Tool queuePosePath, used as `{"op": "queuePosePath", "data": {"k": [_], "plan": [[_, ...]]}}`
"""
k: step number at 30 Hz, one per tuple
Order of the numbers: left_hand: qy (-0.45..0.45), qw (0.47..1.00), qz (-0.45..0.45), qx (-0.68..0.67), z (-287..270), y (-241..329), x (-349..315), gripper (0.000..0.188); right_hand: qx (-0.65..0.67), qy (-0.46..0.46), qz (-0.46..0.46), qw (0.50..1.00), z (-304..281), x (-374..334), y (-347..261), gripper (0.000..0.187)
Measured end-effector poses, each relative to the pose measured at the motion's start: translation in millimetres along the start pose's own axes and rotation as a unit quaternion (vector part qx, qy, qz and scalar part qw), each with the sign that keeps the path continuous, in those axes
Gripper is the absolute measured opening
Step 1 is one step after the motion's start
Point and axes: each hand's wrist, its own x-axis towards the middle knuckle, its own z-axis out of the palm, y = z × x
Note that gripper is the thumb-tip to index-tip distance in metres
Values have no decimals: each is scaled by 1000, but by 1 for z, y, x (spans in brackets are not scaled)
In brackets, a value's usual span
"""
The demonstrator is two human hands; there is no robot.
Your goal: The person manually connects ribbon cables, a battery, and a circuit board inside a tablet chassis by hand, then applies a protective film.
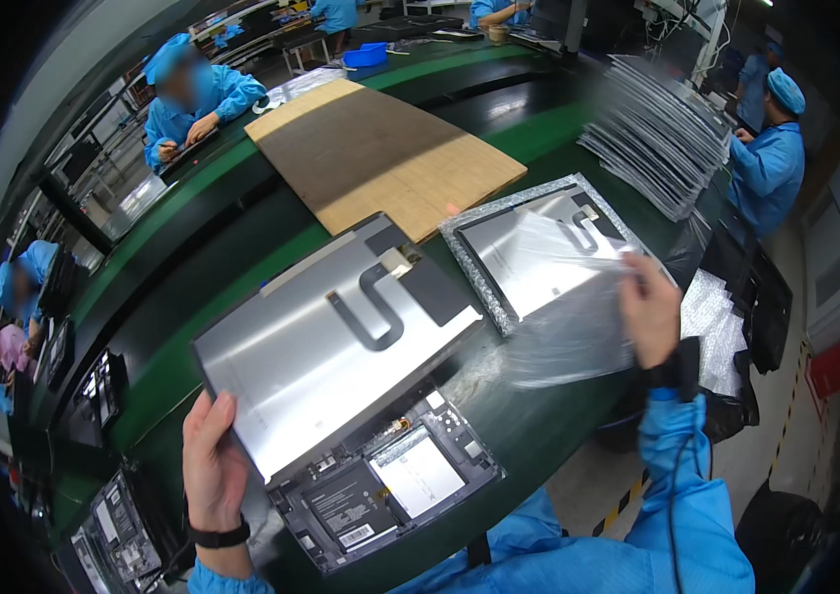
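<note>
My left hand [214, 460] grips the lower left edge of a silver display panel [311, 346], its metal back with a dark ribbon cable facing up. The panel is tilted above an open tablet housing [390, 495], where a black battery and a white-labelled part show. To the right, my right hand [650, 309] has its fingers closed on a thin clear plastic film [571, 342]. That film hangs over the near part of a second display panel [539, 259], which lies on a grey bubble-wrap sleeve [455, 230].
A wooden board [380, 148] lies across the green bench beyond the panels. At the back right stands a tall stack of grey sleeves [653, 139]. Another opened housing [118, 535] sits at lower left. Co-workers in blue sit at left and stand at right.
</note>
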Motion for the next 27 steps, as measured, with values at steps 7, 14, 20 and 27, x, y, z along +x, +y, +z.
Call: {"op": "queuePosePath", "data": {"k": [7,14,20,27], "plan": [[49,999,-1,12,-22,7,-22,34,-240,224,166,930,-128,4,294,28],[50,996,-60,47,12,5,-16,32,-464,105,55,878,-85,-30,385,55],[71,993,-76,58,11,0,-26,27,-380,45,97,919,3,-63,301,47],[21,996,-86,28,11,-12,-31,33,-207,42,134,968,-49,-82,298,37]]}}
